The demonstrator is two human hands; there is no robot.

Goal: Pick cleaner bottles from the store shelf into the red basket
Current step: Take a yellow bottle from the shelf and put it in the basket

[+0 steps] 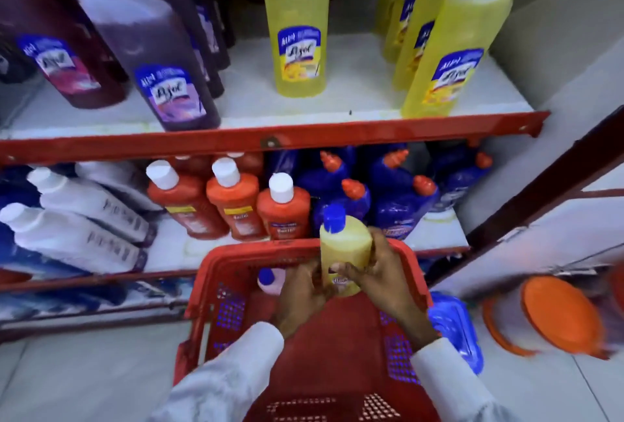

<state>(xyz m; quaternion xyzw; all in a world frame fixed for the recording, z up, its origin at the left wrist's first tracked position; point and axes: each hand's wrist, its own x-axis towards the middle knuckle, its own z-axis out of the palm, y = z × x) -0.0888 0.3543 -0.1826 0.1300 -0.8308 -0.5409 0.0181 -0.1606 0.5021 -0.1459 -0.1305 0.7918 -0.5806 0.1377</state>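
**Second bottle going into the basket**

Your right hand (373, 274) and left hand (304, 293) both wrap a yellow bottle (341, 249), upright over the far end of the red basket (216, 273). A pink bottle (270, 281) already lies inside, so by my count one is in and this one is nearly there. More yellow bottles (297, 33) wait on the shelf (270, 138). Their labels read "Lizol"; orange bottles (283, 212) below, print too blurred to read.

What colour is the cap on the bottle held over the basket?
Blue, on the yellow bottle; the head view shows it clearly.
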